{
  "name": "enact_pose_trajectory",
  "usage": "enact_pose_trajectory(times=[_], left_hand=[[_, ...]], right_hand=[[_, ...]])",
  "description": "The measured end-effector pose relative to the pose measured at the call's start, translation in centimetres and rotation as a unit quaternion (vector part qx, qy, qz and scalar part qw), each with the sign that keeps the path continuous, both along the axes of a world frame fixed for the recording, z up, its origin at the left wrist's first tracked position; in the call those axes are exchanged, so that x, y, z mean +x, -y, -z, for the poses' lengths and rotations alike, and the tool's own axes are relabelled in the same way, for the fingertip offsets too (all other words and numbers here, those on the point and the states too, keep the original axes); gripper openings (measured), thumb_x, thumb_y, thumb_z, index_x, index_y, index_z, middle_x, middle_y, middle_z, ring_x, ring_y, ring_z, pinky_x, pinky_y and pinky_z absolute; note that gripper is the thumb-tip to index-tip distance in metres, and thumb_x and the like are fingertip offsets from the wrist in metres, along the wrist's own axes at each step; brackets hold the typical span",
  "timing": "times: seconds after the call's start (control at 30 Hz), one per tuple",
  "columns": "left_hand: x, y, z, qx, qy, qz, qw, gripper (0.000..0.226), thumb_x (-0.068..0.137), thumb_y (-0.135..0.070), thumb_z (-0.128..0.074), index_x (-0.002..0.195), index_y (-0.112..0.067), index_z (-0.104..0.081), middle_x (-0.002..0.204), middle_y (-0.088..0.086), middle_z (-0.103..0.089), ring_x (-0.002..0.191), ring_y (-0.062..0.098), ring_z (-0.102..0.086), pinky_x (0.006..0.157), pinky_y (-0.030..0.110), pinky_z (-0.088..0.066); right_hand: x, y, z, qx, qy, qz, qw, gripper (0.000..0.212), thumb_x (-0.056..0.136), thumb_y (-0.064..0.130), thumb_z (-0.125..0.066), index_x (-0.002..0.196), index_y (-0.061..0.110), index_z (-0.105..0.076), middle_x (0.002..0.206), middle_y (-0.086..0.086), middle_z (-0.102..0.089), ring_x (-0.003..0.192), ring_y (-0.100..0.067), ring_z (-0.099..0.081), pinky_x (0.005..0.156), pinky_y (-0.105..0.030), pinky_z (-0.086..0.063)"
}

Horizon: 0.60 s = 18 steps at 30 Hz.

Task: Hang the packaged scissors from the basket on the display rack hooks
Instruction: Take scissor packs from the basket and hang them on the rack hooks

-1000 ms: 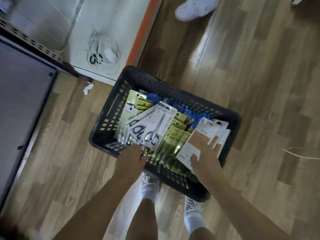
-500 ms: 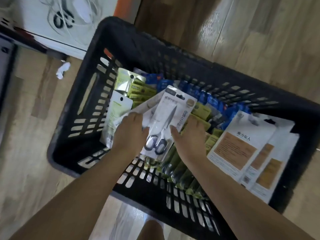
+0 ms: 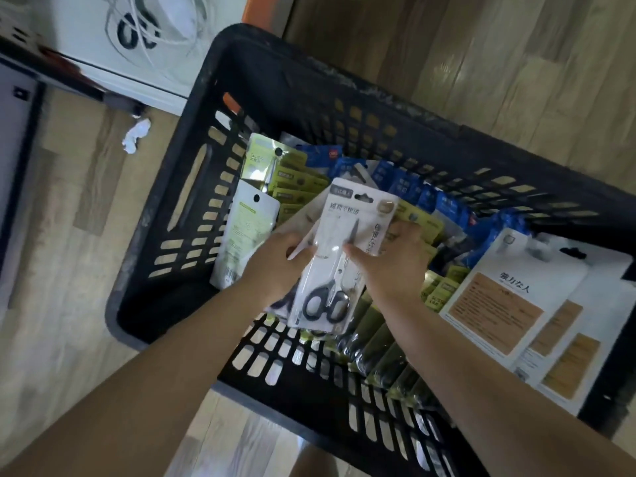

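Note:
A black plastic basket (image 3: 172,187) stands on the wooden floor, full of packaged goods. Over its middle I hold a white pack of black-handled scissors (image 3: 339,256), the top one of a small stack. My left hand (image 3: 275,270) grips the stack's left edge with the thumb on top. My right hand (image 3: 392,259) grips the right edge, its thumb lying across the front of the pack. More scissor packs sit under the top one, mostly hidden. No display rack hooks are in view.
Inside the basket are yellow-green packs (image 3: 292,187), blue packs (image 3: 413,194), a pale green pouch (image 3: 244,232) and white cards with brown panels (image 3: 509,297). A white shelf base with coiled cables (image 3: 144,25) lies beyond. A crumpled paper scrap (image 3: 136,136) is on the floor.
My right hand left the brown-panel cards and joined the left on the scissors stack. The view closed in on the basket, and the packs have risen slightly.

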<state>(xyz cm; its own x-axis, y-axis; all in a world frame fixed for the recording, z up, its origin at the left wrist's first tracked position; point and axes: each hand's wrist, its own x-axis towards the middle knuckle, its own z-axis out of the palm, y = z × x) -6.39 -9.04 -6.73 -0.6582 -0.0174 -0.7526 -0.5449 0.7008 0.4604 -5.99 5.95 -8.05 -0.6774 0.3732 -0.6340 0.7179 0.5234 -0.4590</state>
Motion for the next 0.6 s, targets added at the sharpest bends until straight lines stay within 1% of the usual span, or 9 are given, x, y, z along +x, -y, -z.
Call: enact_pose_trajectory(times=[0.03,0.07,0.13,0.23,0.33,0.4,0.47,0.53,0.6], left_hand=[[0.3,0.0,-0.3,0.015,0.019,-0.018,1.0,0.025,0.097,-0.031,-0.047,0.087,-0.01,-0.058,0.084,0.005,-0.058,0.079,0.019,-0.054,0.07,0.031,-0.043],[0.5,-0.2,-0.6,0.024,0.03,-0.033,0.999,0.027,0.097,-0.03,-0.047,0.076,-0.013,-0.051,0.073,0.002,-0.05,0.067,0.014,-0.047,0.06,0.024,-0.037],[0.8,-0.6,-1.2,0.029,0.026,-0.058,0.998,0.032,0.097,-0.028,-0.047,0.069,-0.015,-0.042,0.064,-0.002,-0.038,0.059,0.011,-0.036,0.052,0.019,-0.026],[1.0,-1.1,-1.3,0.047,0.017,-0.122,0.991,0.026,0.096,-0.03,-0.049,0.076,-0.013,-0.049,0.069,-0.001,-0.045,0.062,0.011,-0.042,0.054,0.02,-0.031],[1.2,-1.3,-1.0,0.056,0.014,-0.162,0.985,0.024,0.097,-0.029,-0.048,0.086,-0.009,-0.054,0.072,0.0,-0.046,0.061,0.009,-0.042,0.048,0.011,-0.033],[1.3,-1.3,-0.6,0.05,0.005,-0.179,0.983,0.025,0.098,-0.029,-0.045,0.093,-0.006,-0.053,0.073,0.0,-0.044,0.064,0.012,-0.042,0.05,0.015,-0.033],[1.5,-1.2,-0.3,0.046,0.001,-0.196,0.98,0.022,0.099,-0.028,-0.043,0.095,-0.009,-0.053,0.077,-0.001,-0.046,0.068,0.011,-0.043,0.058,0.022,-0.033],[1.8,-0.8,0.0,0.055,0.004,-0.215,0.975,0.022,0.099,-0.026,-0.042,0.087,-0.011,-0.054,0.078,0.002,-0.048,0.067,0.011,-0.043,0.059,0.022,-0.034],[2.3,-0.3,0.2,0.066,0.011,-0.224,0.972,0.029,0.099,-0.025,-0.043,0.074,-0.014,-0.051,0.073,0.004,-0.049,0.061,0.01,-0.041,0.053,0.017,-0.035]], right_hand=[[-0.1,0.0,-0.1,-0.007,0.002,-0.003,1.0,0.078,0.062,0.042,-0.083,0.122,0.011,-0.043,0.118,-0.006,-0.056,0.114,-0.026,-0.05,0.093,-0.047,-0.045],[-0.2,0.1,-0.2,-0.016,0.006,-0.005,1.0,0.08,0.062,0.042,-0.083,0.123,0.011,-0.042,0.117,-0.005,-0.057,0.113,-0.025,-0.051,0.092,-0.047,-0.047],[-0.4,0.3,-0.4,-0.034,0.013,-0.013,0.999,0.082,0.063,0.041,-0.083,0.125,0.011,-0.039,0.115,-0.005,-0.059,0.112,-0.025,-0.053,0.09,-0.046,-0.048],[-0.3,0.4,-0.4,-0.038,0.027,-0.066,0.997,0.083,0.066,0.043,-0.081,0.126,0.01,-0.034,0.119,-0.006,-0.057,0.117,-0.027,-0.048,0.094,-0.046,-0.045],[-0.3,0.6,-0.4,-0.011,0.044,-0.123,0.991,0.081,0.073,0.047,-0.075,0.13,0.006,-0.035,0.129,-0.009,-0.051,0.124,-0.028,-0.041,0.106,-0.042,-0.034],[-0.6,0.9,-0.4,0.027,0.046,-0.161,0.986,0.081,0.075,0.052,-0.07,0.13,0.002,-0.037,0.13,-0.012,-0.05,0.123,-0.027,-0.043,0.106,-0.037,-0.03],[-0.7,1.2,-0.5,0.058,0.054,-0.196,0.977,0.086,0.077,0.055,-0.067,0.133,-0.002,-0.034,0.134,-0.016,-0.046,0.125,-0.029,-0.042,0.105,-0.037,-0.028],[-0.6,1.7,-0.5,0.073,0.059,-0.23,0.969,0.085,0.079,0.055,-0.064,0.133,-0.003,-0.033,0.135,-0.018,-0.044,0.125,-0.03,-0.04,0.105,-0.035,-0.028],[-0.4,2.2,-0.8,0.08,0.061,-0.254,0.962,0.08,0.081,0.053,-0.064,0.132,-0.001,-0.034,0.134,-0.018,-0.042,0.124,-0.03,-0.039,0.102,-0.034,-0.031]])
